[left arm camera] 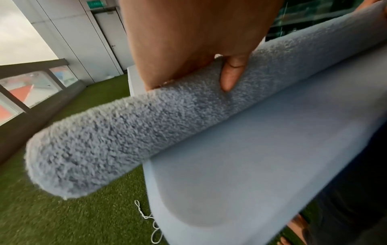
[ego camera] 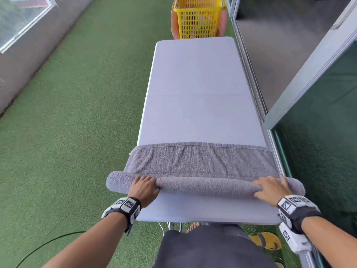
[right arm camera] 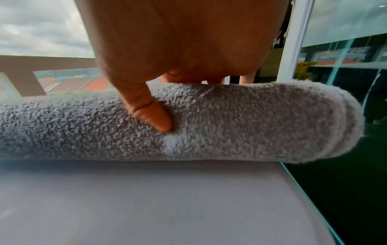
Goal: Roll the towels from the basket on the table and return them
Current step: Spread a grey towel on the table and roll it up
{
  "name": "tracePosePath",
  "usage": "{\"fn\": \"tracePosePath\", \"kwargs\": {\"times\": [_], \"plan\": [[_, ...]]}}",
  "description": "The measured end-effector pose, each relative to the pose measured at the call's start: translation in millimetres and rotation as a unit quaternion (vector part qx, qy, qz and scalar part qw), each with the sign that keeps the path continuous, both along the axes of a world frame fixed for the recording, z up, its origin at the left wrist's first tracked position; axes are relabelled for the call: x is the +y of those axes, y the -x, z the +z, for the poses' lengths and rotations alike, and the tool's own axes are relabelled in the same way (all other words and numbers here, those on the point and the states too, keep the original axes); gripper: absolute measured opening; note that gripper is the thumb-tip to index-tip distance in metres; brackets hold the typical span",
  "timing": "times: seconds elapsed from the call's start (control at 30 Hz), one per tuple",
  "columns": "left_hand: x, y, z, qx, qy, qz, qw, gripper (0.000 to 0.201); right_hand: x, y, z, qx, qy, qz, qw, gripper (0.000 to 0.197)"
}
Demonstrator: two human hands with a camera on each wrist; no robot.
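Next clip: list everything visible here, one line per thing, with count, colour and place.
towel: one, grey, across the near end of the table, partly rolled, both roll ends overhanging the table's sides
table: one, pale lilac-grey top, running lengthwise away from the person
basket: one, yellow plastic, beyond the table's far end
artificial turf: green, floor left of the table
glass partition: right of the table
sandal: yellow, on the turf below the near right corner
wrist cameras: two, black and white, one on each wrist
left hand: grips the roll near its left end
right hand: grips the roll near its right end
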State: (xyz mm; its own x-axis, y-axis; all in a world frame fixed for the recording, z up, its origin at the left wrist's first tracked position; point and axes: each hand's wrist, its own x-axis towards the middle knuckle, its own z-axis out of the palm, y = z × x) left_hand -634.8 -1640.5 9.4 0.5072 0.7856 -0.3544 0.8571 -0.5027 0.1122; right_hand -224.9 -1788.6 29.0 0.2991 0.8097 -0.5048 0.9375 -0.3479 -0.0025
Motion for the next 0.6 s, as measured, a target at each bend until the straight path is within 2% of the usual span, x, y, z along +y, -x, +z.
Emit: {"fn": "tracePosePath", "kwargs": {"times": [0.07, 0.13, 0.2, 0.27, 0.3, 0.37, 0.4, 0.5, 0.6], "plan": [[9, 1, -2, -0.033, -0.003, 0.019, 0.999, 0.078, 9, -6, 1, 0.002, -0.057, -0.024, 0.998, 0.050], [14, 4, -4, -0.038, -0.033, 0.057, 0.997, 0.075, 12, -5, -4, 0.020, -0.101, -0.043, 0.994, 0.054], [11, 7, -9, -0.008, -0.020, 0.047, 0.999, 0.074, 6, -1, -15, 0.018, -0.065, -0.005, 0.998, 0.071], [8, 10, -14, 0.013, -0.023, 0.011, 1.000, 0.076, -4, 4, -28, -0.024, -0.033, 0.038, 0.998, 0.087], [9, 10, -14, 0.012, -0.033, 0.001, 0.999, 0.068, -4, 7, -29, -0.031, -0.030, 0.032, 0.999, 0.089], [20, 7, -10, 0.004, -0.059, -0.006, 0.998, 0.049, 5, 6, -27, -0.045, -0.066, 0.019, 0.997, 0.075], [27, 4, -7, -0.003, -0.059, 0.002, 0.998, 0.049, 14, 4, -24, -0.043, -0.072, 0.018, 0.996, 0.066], [47, -6, -4, -0.028, -0.048, 0.022, 0.998, 0.063, 50, -5, -15, -0.037, -0.118, 0.010, 0.992, 0.047], [51, -9, -9, -0.046, -0.052, 0.050, 0.996, 0.064, 63, -9, -19, -0.019, -0.184, 0.007, 0.983, 0.050]]}}
